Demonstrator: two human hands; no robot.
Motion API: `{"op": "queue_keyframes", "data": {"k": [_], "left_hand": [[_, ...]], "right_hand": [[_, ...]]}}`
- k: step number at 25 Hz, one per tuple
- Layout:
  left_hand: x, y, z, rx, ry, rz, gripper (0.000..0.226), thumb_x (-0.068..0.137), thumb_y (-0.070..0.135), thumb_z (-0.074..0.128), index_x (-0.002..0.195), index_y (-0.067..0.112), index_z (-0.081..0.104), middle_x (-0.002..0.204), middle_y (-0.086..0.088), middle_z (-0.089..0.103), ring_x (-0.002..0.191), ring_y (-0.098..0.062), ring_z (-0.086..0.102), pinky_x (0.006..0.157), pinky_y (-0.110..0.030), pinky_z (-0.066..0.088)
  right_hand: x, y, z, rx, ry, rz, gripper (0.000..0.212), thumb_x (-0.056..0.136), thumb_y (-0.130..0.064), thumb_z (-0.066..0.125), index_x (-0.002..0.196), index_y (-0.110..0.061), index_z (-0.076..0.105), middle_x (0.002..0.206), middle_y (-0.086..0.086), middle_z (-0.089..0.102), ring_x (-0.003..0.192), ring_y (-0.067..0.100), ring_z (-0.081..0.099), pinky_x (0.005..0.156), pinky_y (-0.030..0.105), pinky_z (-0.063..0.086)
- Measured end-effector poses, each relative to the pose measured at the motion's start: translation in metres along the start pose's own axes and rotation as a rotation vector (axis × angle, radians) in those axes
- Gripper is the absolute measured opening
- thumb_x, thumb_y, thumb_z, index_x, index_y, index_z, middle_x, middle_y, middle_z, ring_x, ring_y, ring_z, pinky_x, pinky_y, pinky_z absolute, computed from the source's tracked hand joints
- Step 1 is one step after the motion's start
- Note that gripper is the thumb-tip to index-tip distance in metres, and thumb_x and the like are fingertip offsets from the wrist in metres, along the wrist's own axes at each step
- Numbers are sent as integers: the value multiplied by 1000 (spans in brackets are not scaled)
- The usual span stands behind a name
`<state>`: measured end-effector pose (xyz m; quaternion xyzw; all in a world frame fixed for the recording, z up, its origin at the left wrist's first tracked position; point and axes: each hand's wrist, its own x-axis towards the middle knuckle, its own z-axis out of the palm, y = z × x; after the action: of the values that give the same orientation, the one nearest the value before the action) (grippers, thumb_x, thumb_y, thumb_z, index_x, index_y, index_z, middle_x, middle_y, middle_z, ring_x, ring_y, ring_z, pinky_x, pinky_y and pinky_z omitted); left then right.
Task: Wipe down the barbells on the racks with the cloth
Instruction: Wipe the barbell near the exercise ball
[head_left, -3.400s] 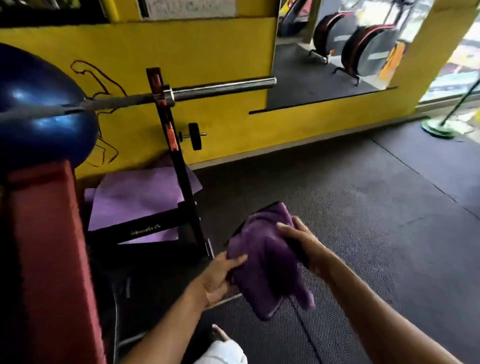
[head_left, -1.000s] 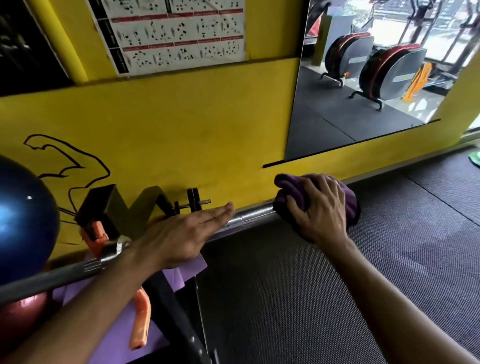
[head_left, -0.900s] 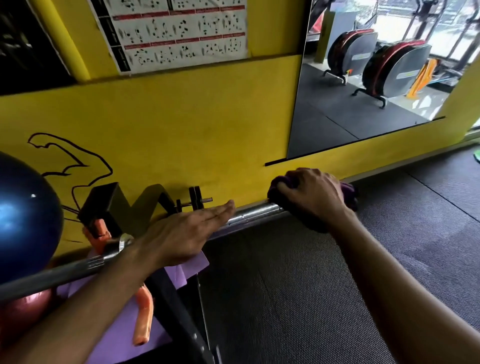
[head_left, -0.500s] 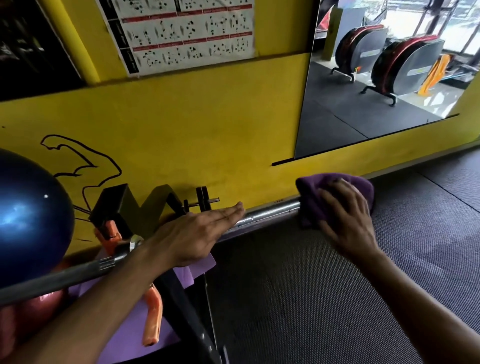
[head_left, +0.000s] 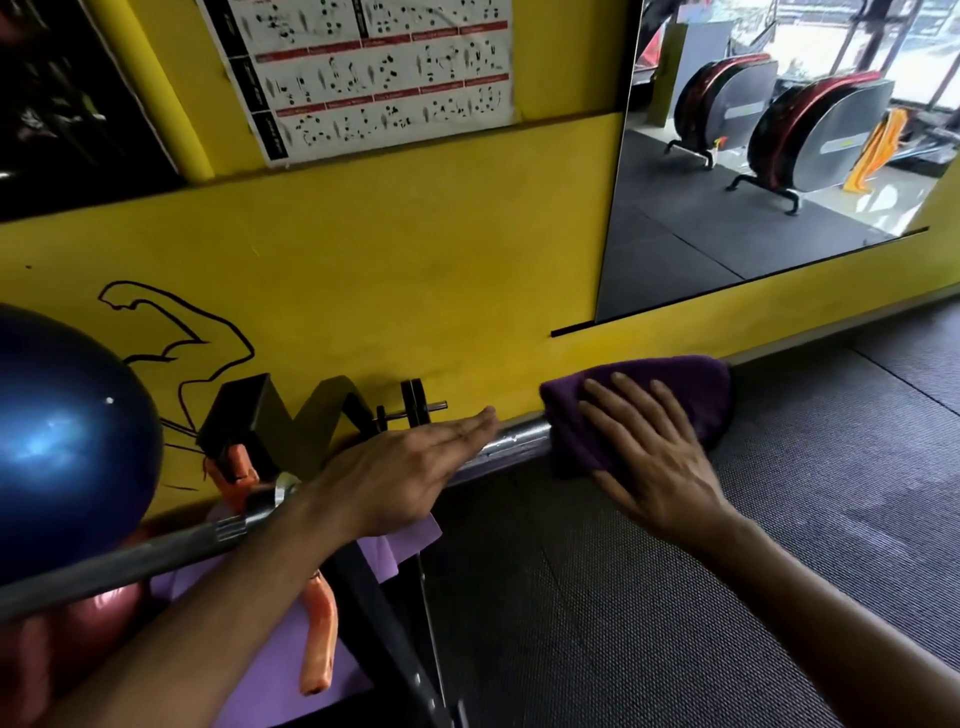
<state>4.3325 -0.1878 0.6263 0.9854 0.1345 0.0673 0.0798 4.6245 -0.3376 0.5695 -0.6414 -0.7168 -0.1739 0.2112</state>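
barbell end hidden under cloth, left end cut off, poster print illegible

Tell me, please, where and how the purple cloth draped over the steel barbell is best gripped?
Grip the purple cloth from above, at its hump over the steel barbell sleeve: it drapes down both sides, so fingers can curl around cloth and bar together.

Single head view, wide-angle, looking forward and down along barbell toward yellow wall, close range.
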Motion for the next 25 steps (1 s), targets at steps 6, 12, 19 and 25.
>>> {"op": "queue_keyframes", "data": {"k": [6, 12, 19, 25], "left_hand": [[3, -4, 4, -2, 16, 14, 66, 100, 21, 29, 162, 36, 9, 166, 18, 16, 148, -6, 32, 103, -37, 53], [-1, -2, -2, -66, 29, -51, 67, 106, 29, 37, 162, 34, 2, 168, 15, 13, 149, -11, 32, 107, -41, 50], [-95, -17, -33, 62, 215, -164, 56, 106, 47, 29, 158, 26, 27, 161, 12, 26, 145, 6, 15, 115, -29, 28], [-147, -51, -27, 361, 63, -89, 62, 108, 47, 23, 162, 17, 19, 169, 3, 18, 156, -13, 11, 125, -52, -6]], "right_hand": [[49, 46, -32, 267, -37, 409, 38, 89, -57, 43, 106, -28, 62, 101, -3, 66, 98, 22, 60, 83, 44, 51], [99, -4, -37, 64, -173, 130, 42, 89, -58, 36, 83, -22, 55, 72, -5, 55, 69, 22, 57, 65, 32, 36], [77, -54, -68, 126, 223, 444, 28, 98, -42, 45, 98, -14, 49, 93, 2, 52, 89, 26, 48, 73, 37, 35], [63, -118, -2, 21, -32, 470, 55, 101, -54, 35, 144, -20, 45, 145, 6, 45, 139, 30, 37, 120, 56, 17]]}}
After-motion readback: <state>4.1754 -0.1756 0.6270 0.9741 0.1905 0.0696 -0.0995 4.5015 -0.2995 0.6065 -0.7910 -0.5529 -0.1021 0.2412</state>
